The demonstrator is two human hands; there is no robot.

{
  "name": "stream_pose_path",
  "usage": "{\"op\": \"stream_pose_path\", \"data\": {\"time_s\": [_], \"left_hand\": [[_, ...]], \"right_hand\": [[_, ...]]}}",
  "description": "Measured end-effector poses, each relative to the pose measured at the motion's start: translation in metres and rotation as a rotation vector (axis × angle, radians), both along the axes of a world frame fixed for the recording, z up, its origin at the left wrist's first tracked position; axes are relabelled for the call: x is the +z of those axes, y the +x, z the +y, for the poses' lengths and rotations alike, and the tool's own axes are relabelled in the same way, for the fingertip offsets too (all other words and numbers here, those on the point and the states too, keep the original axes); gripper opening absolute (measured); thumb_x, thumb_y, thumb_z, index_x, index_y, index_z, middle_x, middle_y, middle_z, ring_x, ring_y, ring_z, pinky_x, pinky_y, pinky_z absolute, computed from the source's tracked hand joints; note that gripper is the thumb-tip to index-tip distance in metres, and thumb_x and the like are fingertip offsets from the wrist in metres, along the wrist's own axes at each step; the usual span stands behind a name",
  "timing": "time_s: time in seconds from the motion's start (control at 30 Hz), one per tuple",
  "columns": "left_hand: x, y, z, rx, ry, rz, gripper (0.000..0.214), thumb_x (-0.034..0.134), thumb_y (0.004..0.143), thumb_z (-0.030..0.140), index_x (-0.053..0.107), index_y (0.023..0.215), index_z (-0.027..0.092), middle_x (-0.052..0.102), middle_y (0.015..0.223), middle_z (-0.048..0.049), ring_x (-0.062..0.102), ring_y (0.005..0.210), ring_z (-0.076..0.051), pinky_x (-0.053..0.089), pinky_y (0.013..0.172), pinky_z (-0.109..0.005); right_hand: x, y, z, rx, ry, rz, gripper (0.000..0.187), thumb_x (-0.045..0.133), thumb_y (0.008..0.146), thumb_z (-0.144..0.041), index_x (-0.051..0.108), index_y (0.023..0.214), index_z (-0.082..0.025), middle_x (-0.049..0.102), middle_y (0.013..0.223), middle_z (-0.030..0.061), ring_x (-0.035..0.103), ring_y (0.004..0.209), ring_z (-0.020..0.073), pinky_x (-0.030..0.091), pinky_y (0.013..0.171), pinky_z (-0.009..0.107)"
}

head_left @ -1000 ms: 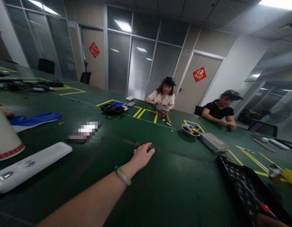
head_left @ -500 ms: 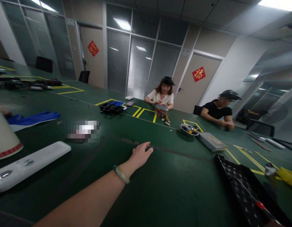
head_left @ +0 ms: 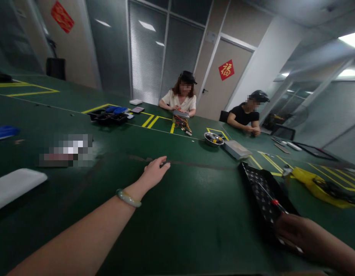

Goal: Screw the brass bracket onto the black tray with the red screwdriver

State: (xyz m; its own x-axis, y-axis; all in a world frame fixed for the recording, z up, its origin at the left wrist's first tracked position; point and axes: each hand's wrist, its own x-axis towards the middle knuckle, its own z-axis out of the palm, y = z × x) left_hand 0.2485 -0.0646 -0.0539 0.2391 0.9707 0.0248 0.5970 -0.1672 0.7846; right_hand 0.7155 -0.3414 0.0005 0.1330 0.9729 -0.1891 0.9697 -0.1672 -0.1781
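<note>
My left hand point(head_left: 157, 170), with a pale green bangle point(head_left: 128, 198) on its wrist, rests on or just over the green table. Its thumb and fingers are apart, and it holds nothing. At the lower right, my right hand point(head_left: 295, 230) is closed around the handle end of a screwdriver point(head_left: 275, 202) with a red collar and a thin metal shaft. Most of the handle is hidden by the fingers, which look dark and a little blurred. The screwdriver lies along a long black tray point(head_left: 246, 172) whose floor has a pattern of small raised shapes.
Two people in caps sit across the table point(head_left: 194, 214). Beyond my hands are a metal bowl point(head_left: 214, 140) of small parts, a grey box point(head_left: 237, 149) and a black organiser point(head_left: 108, 117). A white case point(head_left: 16, 188) lies left, a yellow bag point(head_left: 315, 188) right.
The view has swung right and down. My right hand has come into view and closed on the screwdriver in the tray. My left hand keeps much the same pose.
</note>
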Motion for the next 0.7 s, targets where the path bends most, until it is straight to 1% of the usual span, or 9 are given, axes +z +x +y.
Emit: {"op": "stream_pose_path", "data": {"time_s": [0.07,0.13,0.17,0.23,0.3,0.37,0.47,0.57,0.7], "left_hand": [[-0.005,0.001,0.006,-0.03,-0.012,-0.008,0.058,0.044,0.093,0.052,0.044,0.143,0.022,0.053,0.142,-0.0101,0.049,0.132,-0.028,0.038,0.106,-0.043],[-0.011,0.0,0.012,-0.032,-0.014,0.01,0.059,0.047,0.091,0.053,0.046,0.142,0.024,0.056,0.139,-0.0095,0.052,0.129,-0.029,0.042,0.102,-0.043],[-0.014,0.0,0.015,-0.037,-0.002,0.008,0.058,0.048,0.091,0.054,0.047,0.141,0.025,0.057,0.138,-0.009,0.053,0.128,-0.029,0.043,0.102,-0.043],[-0.019,-0.001,0.019,-0.027,0.02,0.0,0.058,0.05,0.09,0.055,0.049,0.14,0.025,0.06,0.135,-0.0085,0.056,0.124,-0.029,0.045,0.1,-0.042],[-0.022,-0.003,0.02,-0.025,0.031,-0.009,0.059,0.051,0.089,0.054,0.05,0.139,0.025,0.061,0.134,-0.0087,0.057,0.123,-0.028,0.046,0.1,-0.041],[-0.024,-0.004,0.02,-0.028,0.031,-0.014,0.06,0.053,0.088,0.054,0.049,0.14,0.024,0.061,0.134,-0.0093,0.057,0.124,-0.028,0.046,0.1,-0.041],[-0.025,-0.004,0.02,-0.019,0.034,-0.02,0.06,0.053,0.088,0.054,0.049,0.14,0.025,0.061,0.133,-0.0089,0.058,0.123,-0.028,0.046,0.101,-0.042],[-0.027,-0.002,0.021,-0.005,0.041,-0.021,0.06,0.054,0.087,0.054,0.051,0.139,0.025,0.063,0.132,-0.008,0.059,0.122,-0.027,0.045,0.102,-0.042],[-0.028,-0.001,0.022,-0.007,0.047,-0.016,0.059,0.054,0.087,0.054,0.051,0.139,0.026,0.063,0.131,-0.0074,0.058,0.122,-0.028,0.044,0.103,-0.044]], "right_hand": [[0.016,-0.012,-0.001,0.006,-0.047,0.033,0.032,0.052,0.088,-0.05,0.073,0.093,-0.027,0.073,0.089,0.0032,0.068,0.077,0.0197,0.051,0.068,0.026],[0.027,-0.019,0.001,-0.055,0.016,-0.039,0.029,0.05,0.088,-0.042,0.071,0.104,-0.028,0.073,0.095,0.0025,0.068,0.081,0.0203,0.051,0.071,0.027],[0.03,-0.021,0.002,-0.089,0.042,-0.088,0.029,0.05,0.088,-0.04,0.071,0.103,-0.027,0.073,0.094,0.0024,0.068,0.079,0.0203,0.05,0.071,0.028],[0.033,-0.024,0.003,-0.155,0.096,-0.176,0.03,0.048,0.088,-0.038,0.071,0.102,-0.026,0.073,0.091,0.0036,0.068,0.078,0.0216,0.05,0.069,0.029],[0.033,-0.027,0.004,-0.209,0.145,-0.241,0.033,0.047,0.088,-0.038,0.07,0.108,-0.024,0.073,0.091,0.0051,0.068,0.079,0.023,0.049,0.067,0.03],[0.033,-0.03,0.004,-0.221,0.145,-0.242,0.033,0.049,0.087,-0.037,0.069,0.11,-0.025,0.073,0.091,0.0049,0.067,0.079,0.0229,0.049,0.068,0.031],[0.032,-0.035,0.003,-0.157,0.039,-0.109,0.026,0.053,0.086,-0.037,0.071,0.102,-0.027,0.073,0.093,0.002,0.068,0.081,0.0211,0.049,0.071,0.029],[0.029,-0.04,0.002,-0.105,-0.084,0.01,0.026,0.057,0.086,-0.041,0.072,0.101,-0.027,0.074,0.097,0.0009,0.068,0.085,0.0206,0.05,0.073,0.027],[0.023,-0.048,0.005,-0.101,-0.175,-0.007,0.02,0.057,0.085,-0.035,0.071,0.095,-0.026,0.074,0.089,-0.0002,0.068,0.081,0.0189,0.049,0.072,0.026]]}}
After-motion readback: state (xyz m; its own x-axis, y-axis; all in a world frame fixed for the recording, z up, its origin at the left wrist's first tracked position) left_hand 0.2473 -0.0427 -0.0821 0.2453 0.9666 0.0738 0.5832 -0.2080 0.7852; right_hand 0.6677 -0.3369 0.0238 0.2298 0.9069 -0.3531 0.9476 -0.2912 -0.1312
